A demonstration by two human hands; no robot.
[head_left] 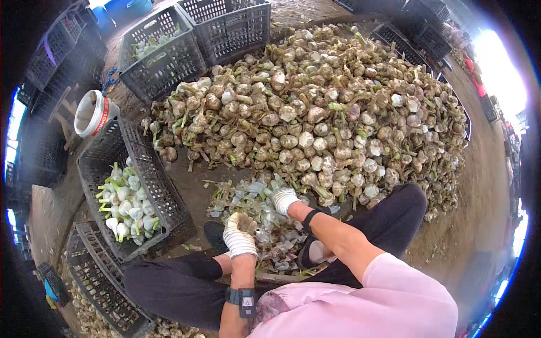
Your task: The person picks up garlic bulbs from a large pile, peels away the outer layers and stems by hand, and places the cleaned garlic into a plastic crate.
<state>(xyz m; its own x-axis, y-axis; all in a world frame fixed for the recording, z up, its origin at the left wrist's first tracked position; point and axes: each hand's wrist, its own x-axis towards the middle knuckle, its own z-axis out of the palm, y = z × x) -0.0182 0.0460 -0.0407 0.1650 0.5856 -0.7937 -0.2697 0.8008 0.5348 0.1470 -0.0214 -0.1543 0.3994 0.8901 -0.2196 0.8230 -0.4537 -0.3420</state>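
Item, nearest: pink shirt point(360, 304) and dark trousers point(174, 287), the wearer seated with knees apart.

Item: left hand point(239, 235), in a striped glove, fingers curled in; whether a bulb sits inside, cannot tell.

Item: right hand point(284, 200), gloved alike, held over the loose skins at the foot of the heap; its fingertips are hidden, so its grasp cannot be told.

Item: loose skins point(282, 243), papery, pale to brown, strewn between the shoes. Risk, as judged: a small bulb dropped here could be lost among them, the colours being close.

Item: black crate point(155, 169), to the left, tilted. Risk, as judged: a knock from the knee could spill its load.

Item: cleaned garlic point(132, 205), inside that crate; white, smooth, with short green stems.

Item: uncleaned garlic point(315, 112), heaped ahead; tan to brown, soil-stained, dry leaves attached. Risk, as judged: pulling from the base could bring bulbs rolling down.

Item: white bucket point(105, 117), red lettering, beyond the crate.

Item, farther: two upright crates point(163, 65), side by side.
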